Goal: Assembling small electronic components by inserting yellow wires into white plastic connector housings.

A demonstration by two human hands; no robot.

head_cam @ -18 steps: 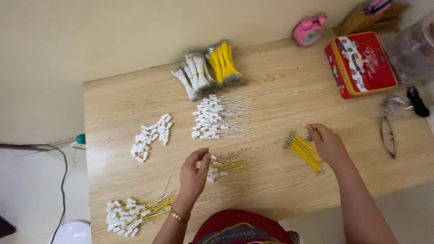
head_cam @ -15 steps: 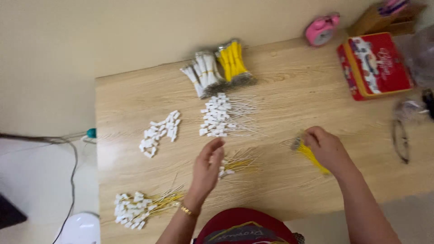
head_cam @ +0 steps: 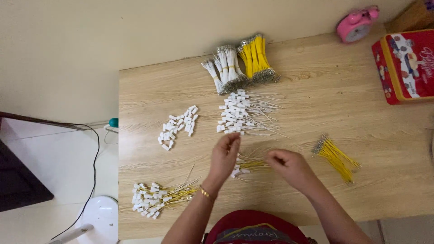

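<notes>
Since the earlier frame the right hand [head_cam: 291,168] has left the loose yellow wires [head_cam: 337,156] and joined the left hand [head_cam: 224,156]; both pinch the small wire-and-connector bunch [head_cam: 246,166] between them. Judging by the piles, a finished heap [head_cam: 156,199] lies left of the grip, while the white connectors [head_cam: 177,126] beyond it and those yellow wires on its right remain.

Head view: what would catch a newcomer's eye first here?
Both hands, left and right, meet mid-table over a small bunch of yellow wires with white connectors. Behind them lie tied white and yellow wire bundles. A red tin sits at the right edge.
</notes>
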